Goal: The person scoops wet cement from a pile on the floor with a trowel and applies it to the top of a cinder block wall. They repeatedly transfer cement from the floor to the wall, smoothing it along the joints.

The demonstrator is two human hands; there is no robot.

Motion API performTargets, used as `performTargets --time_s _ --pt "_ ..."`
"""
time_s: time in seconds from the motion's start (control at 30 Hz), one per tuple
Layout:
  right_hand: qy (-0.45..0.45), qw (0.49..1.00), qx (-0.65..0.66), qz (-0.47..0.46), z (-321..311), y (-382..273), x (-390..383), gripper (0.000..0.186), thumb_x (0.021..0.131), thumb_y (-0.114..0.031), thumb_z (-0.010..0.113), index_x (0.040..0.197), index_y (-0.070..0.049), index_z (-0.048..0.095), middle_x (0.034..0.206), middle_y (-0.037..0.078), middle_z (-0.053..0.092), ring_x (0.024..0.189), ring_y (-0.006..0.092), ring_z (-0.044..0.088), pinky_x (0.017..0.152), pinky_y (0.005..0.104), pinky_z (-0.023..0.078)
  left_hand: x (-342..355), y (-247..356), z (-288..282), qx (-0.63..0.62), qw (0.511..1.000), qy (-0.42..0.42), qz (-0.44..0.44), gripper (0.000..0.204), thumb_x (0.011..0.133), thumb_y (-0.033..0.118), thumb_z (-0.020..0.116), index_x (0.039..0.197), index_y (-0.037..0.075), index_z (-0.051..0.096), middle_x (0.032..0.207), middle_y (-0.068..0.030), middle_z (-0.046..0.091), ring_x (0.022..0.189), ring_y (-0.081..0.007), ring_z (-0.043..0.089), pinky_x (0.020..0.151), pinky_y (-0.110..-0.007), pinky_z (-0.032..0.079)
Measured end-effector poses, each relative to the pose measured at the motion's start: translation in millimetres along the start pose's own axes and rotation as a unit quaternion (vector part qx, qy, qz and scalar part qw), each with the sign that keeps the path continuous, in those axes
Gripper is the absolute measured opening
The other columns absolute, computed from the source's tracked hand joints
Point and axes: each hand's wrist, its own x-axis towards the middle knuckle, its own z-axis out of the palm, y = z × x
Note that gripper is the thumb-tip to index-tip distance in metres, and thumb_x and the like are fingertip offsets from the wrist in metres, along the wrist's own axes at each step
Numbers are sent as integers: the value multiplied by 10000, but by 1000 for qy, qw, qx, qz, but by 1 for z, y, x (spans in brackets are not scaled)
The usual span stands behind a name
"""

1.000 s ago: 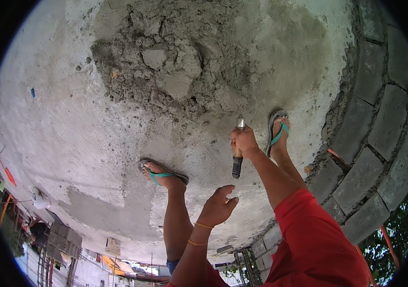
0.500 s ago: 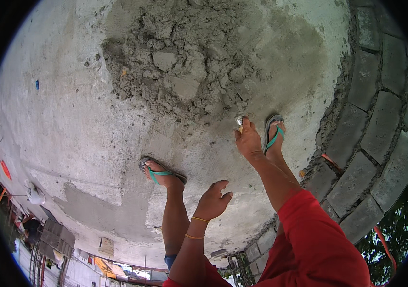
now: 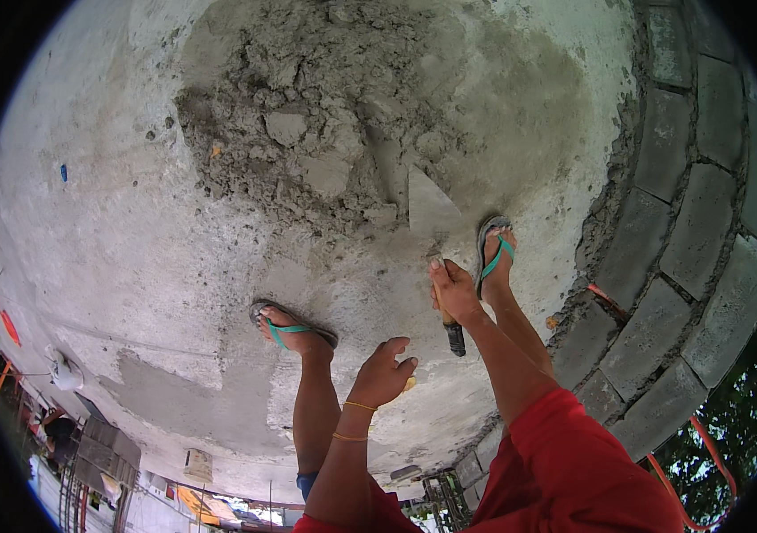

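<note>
**Right hand closed on the trowel, blade at the near edge of the mortar heap**

I have the right hand (image 3: pixel 456 291) wrapped firmly around the handle of the trowel (image 3: pixel 432 204), the thumb lying forward along the grip and the dark butt showing behind the fist. The left hand (image 3: pixel 383 373) hangs nearer the body, fingers loosely curved, thumb and forefinger apart; a yellowish patch (image 3: pixel 410 384) shows beside the thumb, and I cannot make out what it is.

The blade points away from the person, just beside the lower right margin of the grey mortar heap (image 3: pixel 325 169). I can't tell whether it touches the slab (image 3: pixel 201 275).

I judge the step in hand to be working the mortar with the trowel. As I see it, the next move calls for a low, flat blade angled left into the lumps, with a steady wrist. The sandalled right foot (image 3: pixel 498 258) is close to the blade's right corner, so I'd want any stroke kept clear of it. Farther right, the block wall (image 3: pixel 654 240) leaves room.
</note>
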Motion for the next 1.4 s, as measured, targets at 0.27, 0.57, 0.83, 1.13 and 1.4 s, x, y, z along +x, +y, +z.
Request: performTargets --time_s 0.27,0.57,0.83,1.13,1.4 --pt "51 989 35 133 41 -35 51 415 956 -479 784 943 -129 562 628 18 537 467 155 528 431 385 456 -16 -14 -3 -47 999 1 7 532 983 326 703 1430 75 559 1340 -223 648 1096 -337 703 960 -416 551" --pt "118 977 -163 -68 55 -49 85 557 1017 -616 618 1047 -65 539 738 131 634 637 313 647 577 507 523 -14 -7 -5 -36 999 22 -17 496 978 287 707 1407 73 580 1320 -208 658 1006 -319 712 920 -414 562" --pt "144 937 -283 -143 51 -72 28 477 1078 -499 563 1136 -26 576 810 184 687 721 406 659 694 476 534 -6 -3 -4 -33 999 5 -18 528 969 310 709 1421 74 572 1323 -208 658 1002 -342 712 920 -424 566" --pt "63 995 -79 -8 27 -34 32 411 1044 -486 655 990 -82 613 697 5 541 574 114 493 527 325 421 0 4 -8 13 999 19 -25 482 982 241 731 1402 54 586 1260 -183 688 970 -246 721 896 -362 573" --pt "17 999 -10 32 -2 30 70 197 991 -208 753 1036 -70 621 710 34 605 492 170 563 439 360 481 -7 -10 -12 -17 1000 6 -1 529 970 308 718 1419 69 575 1302 -208 663 997 -333 719 901 -421 573"
